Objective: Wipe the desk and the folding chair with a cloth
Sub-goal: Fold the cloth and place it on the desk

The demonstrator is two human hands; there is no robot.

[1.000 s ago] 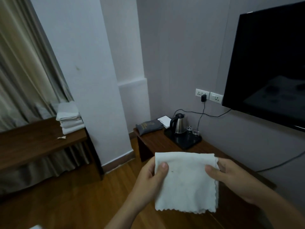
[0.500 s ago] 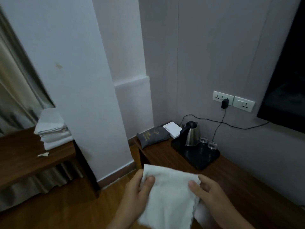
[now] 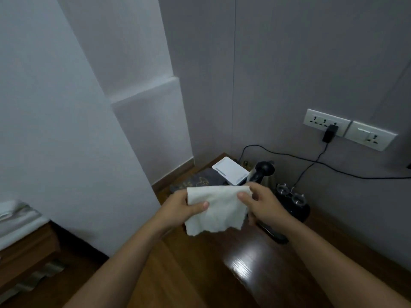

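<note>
A white cloth (image 3: 219, 210) with a scalloped edge hangs in the air above the dark wooden desk (image 3: 255, 263). My left hand (image 3: 182, 207) pinches its left side with the thumb on top. My right hand (image 3: 262, 203) pinches its upper right corner. The cloth droops below both hands and does not touch the desk. No folding chair is in view.
At the desk's far end stand a black tray (image 3: 298, 210) with a steel kettle (image 3: 260, 174) and two glasses (image 3: 289, 194), a white box (image 3: 231, 172) and a dark pouch (image 3: 200, 180). A black remote (image 3: 273, 234) lies near my right hand. Wall sockets (image 3: 349, 130) with a cable are above. Folded towels (image 3: 15, 216) sit at left.
The view has moved closer to the desk and tilted down; the television has left the frame. Both hands carried the cloth forward over the desk, and the cloth is more bunched.
</note>
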